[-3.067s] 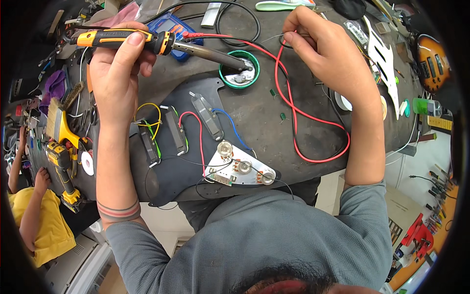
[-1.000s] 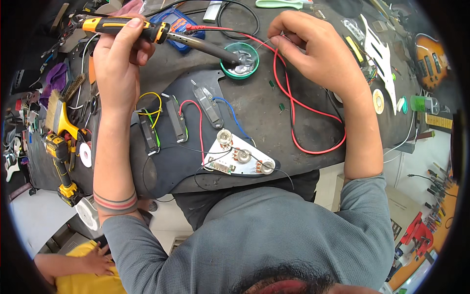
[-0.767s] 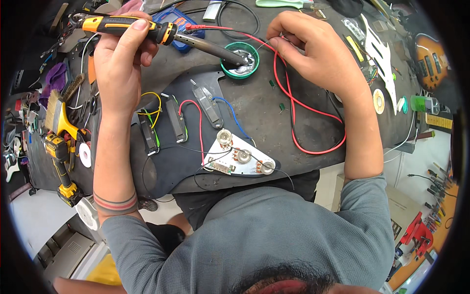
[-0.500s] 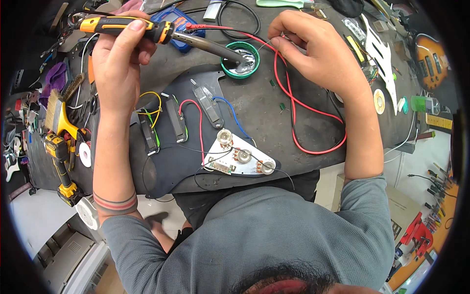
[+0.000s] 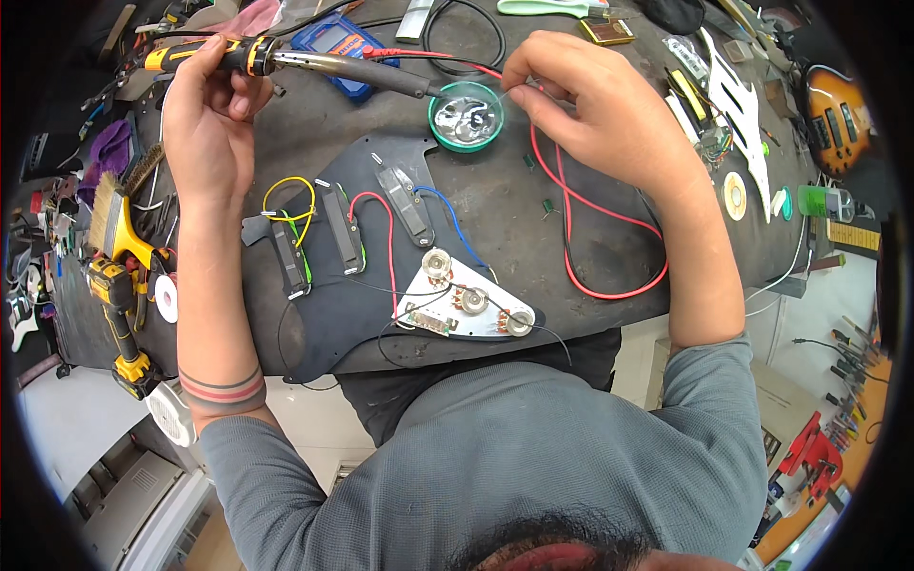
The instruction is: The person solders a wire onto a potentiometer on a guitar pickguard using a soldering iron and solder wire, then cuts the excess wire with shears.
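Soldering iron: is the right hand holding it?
No, the left hand holds the soldering iron, which points toward the green tub.

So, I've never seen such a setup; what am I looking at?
There is no machine: a person works bare-handed. Every picture comes from one head-worn wide fisheye camera looking down, so straight edges bend. The left grip holds a yellow-and-black soldering iron, its tip at the edge of a green pot of silvery material. The right grip pinches a thin strand near that pot. The dark tabletop bears a dark plate carrying three bar-shaped parts and a pale triangular panel, plus a looped red-and-black cable and a blue meter.
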